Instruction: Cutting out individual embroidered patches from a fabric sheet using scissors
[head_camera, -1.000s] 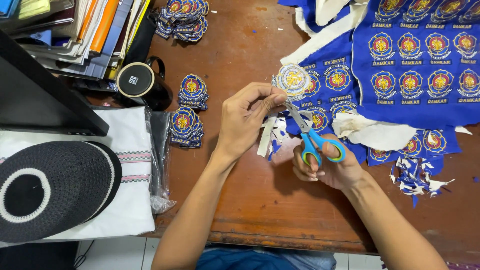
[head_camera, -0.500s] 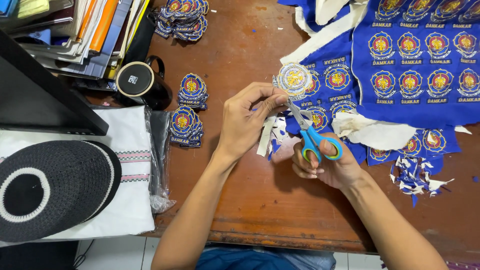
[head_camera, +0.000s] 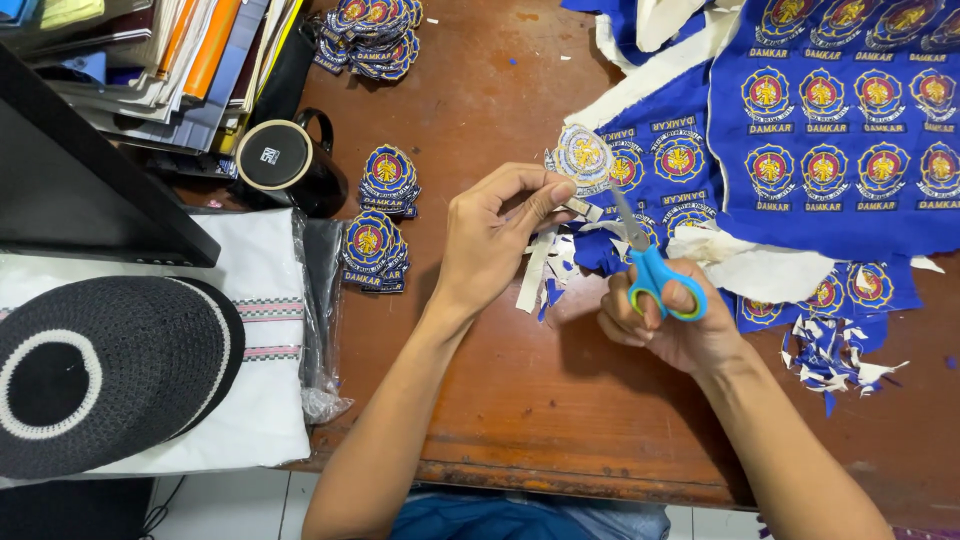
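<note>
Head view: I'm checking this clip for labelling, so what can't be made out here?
- Scissors: blade tips, head view, hidden behind the patch.
- Right hand: fingers through the handles, curled out of sight.
- Left hand: its hold on the patch, only fingertips show.
- Blue sheet: cut off by top and right edges.
- Mug: contents hidden, top covered.
- Scraps: too small to count.

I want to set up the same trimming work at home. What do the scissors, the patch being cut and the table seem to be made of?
Scissors: grey metal blades, glossy blue and green handles, likely plastic.
Patch held by the left hand: stitched fabric on white backing, apparently embroidered; the finish looks matte and threaded.
Table: reddish-brown wood with visible grain, worn at the front edge.
</note>
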